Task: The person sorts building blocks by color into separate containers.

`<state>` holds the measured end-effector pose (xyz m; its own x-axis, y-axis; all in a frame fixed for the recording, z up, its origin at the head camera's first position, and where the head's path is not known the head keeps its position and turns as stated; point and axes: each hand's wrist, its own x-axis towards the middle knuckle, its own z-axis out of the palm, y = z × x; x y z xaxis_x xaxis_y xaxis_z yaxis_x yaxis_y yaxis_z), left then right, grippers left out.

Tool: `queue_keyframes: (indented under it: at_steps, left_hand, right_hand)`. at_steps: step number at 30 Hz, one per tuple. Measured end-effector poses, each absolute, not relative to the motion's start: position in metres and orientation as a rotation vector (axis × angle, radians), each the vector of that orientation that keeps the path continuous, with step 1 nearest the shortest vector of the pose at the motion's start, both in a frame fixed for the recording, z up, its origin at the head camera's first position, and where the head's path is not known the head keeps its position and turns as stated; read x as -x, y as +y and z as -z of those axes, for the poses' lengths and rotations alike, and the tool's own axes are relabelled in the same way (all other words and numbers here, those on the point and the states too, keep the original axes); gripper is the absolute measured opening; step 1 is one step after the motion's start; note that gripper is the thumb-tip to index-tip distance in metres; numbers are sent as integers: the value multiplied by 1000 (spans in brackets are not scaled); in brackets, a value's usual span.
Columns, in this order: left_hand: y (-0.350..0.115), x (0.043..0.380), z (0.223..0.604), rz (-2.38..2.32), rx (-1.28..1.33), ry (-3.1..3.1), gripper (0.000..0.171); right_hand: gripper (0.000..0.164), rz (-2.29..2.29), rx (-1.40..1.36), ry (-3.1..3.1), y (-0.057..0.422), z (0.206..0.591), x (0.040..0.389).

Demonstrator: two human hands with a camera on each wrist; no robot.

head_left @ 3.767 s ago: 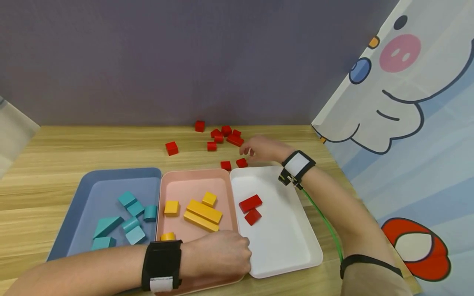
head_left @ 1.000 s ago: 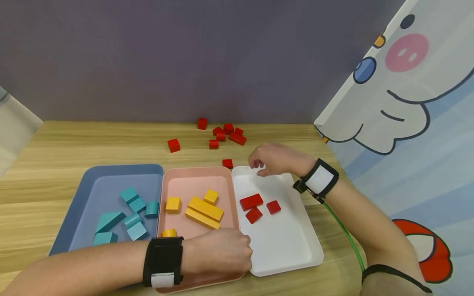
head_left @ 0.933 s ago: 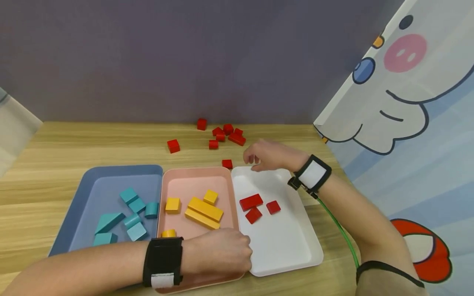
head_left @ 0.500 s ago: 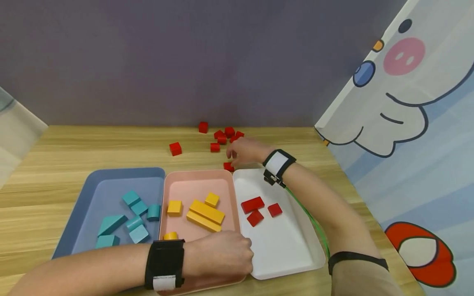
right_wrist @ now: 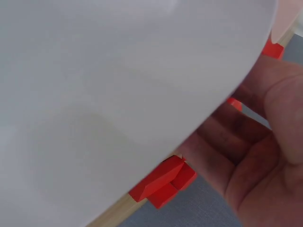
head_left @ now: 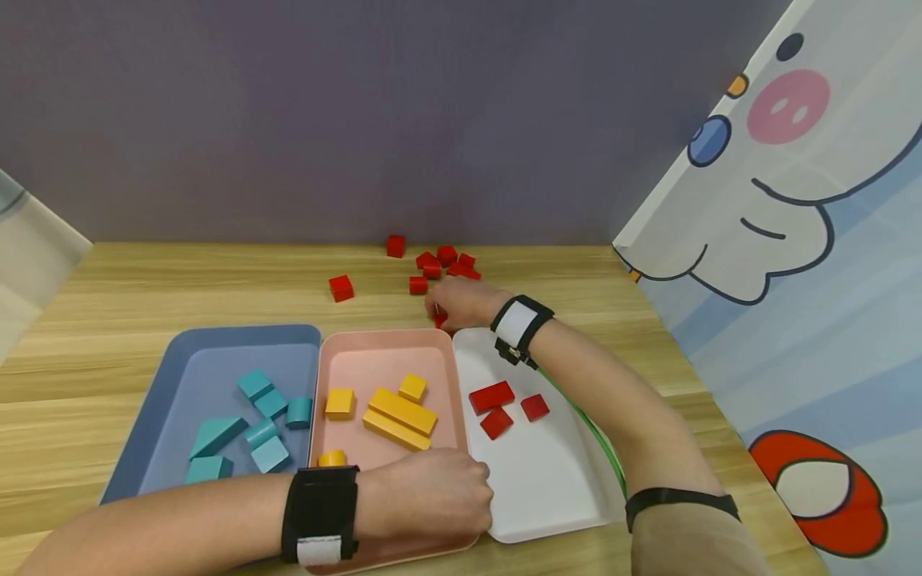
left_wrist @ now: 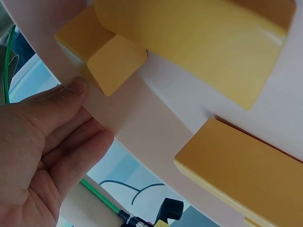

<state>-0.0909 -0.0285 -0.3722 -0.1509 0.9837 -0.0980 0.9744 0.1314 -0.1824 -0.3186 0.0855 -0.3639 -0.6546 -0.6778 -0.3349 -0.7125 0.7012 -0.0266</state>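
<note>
My left hand (head_left: 425, 492) lies at the near right of the pink tray (head_left: 360, 356). In the left wrist view, its thumb and fingers pinch the tray's edge beside the yellow blocks (left_wrist: 236, 161). Beyond the white tray (head_left: 547, 480), my right hand (head_left: 468, 300) pinches a small red block (head_left: 440, 320) at the table surface, near the corner where the pink and white trays meet. That block is mostly covered by the fingers. The white tray's wall fills much of the right wrist view and hides some of the fingertips. Red blocks (head_left: 492, 398) lie inside the white tray.
Several red blocks (head_left: 431, 270) cluster at the back of the wooden table (head_left: 216, 280), near the grey wall. One red cube (head_left: 342, 288) sits apart to the left. The blue tray (head_left: 209, 364) holds several teal blocks (head_left: 270, 405). A printed curtain hangs at the right.
A red block from the table has come into the white tray. My right hand has since moved left from over that tray and closed on another red block. My left hand stays put.
</note>
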Motion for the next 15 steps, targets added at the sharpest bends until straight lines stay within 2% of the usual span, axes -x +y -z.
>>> queue_keyframes:
  at_steps: [7,15]
  left_hand:
    - [-29,91,374,-329,2013,-2302,20]
    - [-29,90,371,-315,1997,-2315,17]
  right_hand:
    - [8,-110,1222,2639,94,357,314]
    - [18,-53,1339,2667,110,324,294]
